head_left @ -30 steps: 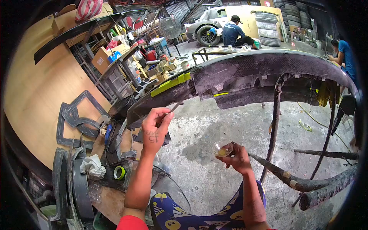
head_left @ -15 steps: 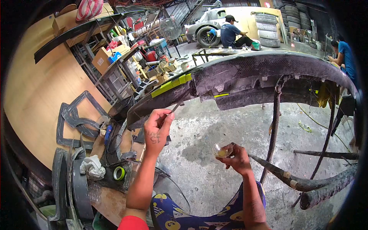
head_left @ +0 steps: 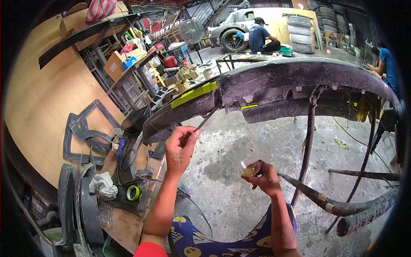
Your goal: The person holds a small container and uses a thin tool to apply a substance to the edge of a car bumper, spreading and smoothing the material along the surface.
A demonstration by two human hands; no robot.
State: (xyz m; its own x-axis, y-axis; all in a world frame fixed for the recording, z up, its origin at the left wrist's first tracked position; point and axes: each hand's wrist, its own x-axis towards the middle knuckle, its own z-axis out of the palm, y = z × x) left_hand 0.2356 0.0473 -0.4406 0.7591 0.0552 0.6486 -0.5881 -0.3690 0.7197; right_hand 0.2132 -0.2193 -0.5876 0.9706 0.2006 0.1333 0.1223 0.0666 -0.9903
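Left hand (head_left: 181, 147) pinches a likely stiff stick (head_left: 207, 118) by its near end, tip toward one o'clock; right hand (head_left: 268, 176) holds a probably light, squashable clear cup (head_left: 244, 166), best gripped round its sides.

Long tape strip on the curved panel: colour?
Bright yellow, slightly greenish. Head view shows the tape strip best, along the curved panel's edge.

The cup (head_left: 246, 166) looks like clear, shiny plastic. The panel (head_left: 274, 78) is dull and rough, with a woven look. The floor (head_left: 214, 160) is rough concrete, the board (head_left: 43, 96) smooth wood, the shorts (head_left: 214, 250) cloth.
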